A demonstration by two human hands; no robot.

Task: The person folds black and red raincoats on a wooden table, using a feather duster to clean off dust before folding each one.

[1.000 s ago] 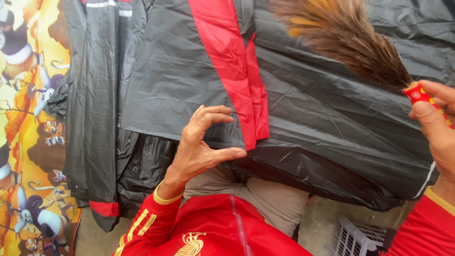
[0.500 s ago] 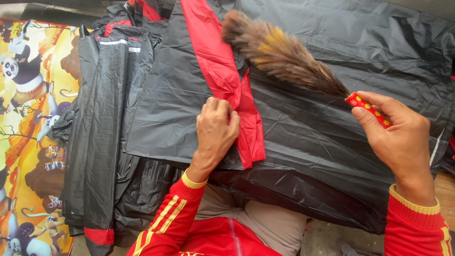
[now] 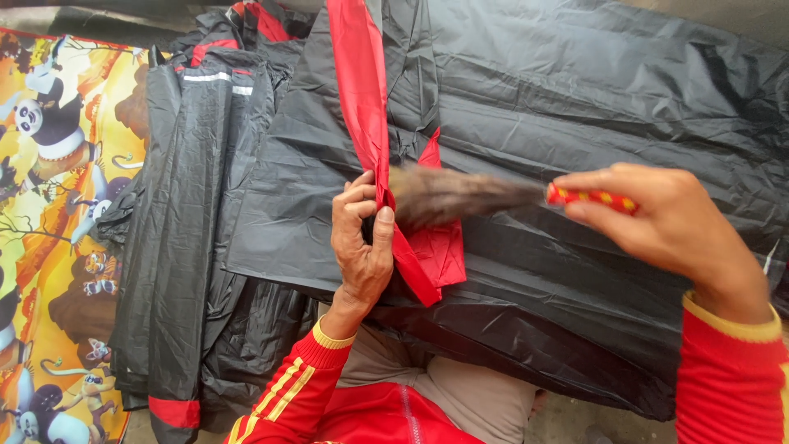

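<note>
Person seen from above. Both hands are bare, with no gloves, rings or watch showing. The left hand (image 3: 362,247) comes out of a red sleeve (image 3: 288,395) with a yellow ribbed cuff (image 3: 331,337) and 3 yellow stripes running lengthwise down the forearm. The right hand (image 3: 666,222) comes out of a matching red sleeve (image 3: 731,386) with the same yellow cuff (image 3: 731,322); its stripes are not in view. The chest of the top (image 3: 386,419) is the same red, with a seam or zip line down the middle. Below the top, light brown trousers (image 3: 460,395) cover the lap.
</note>
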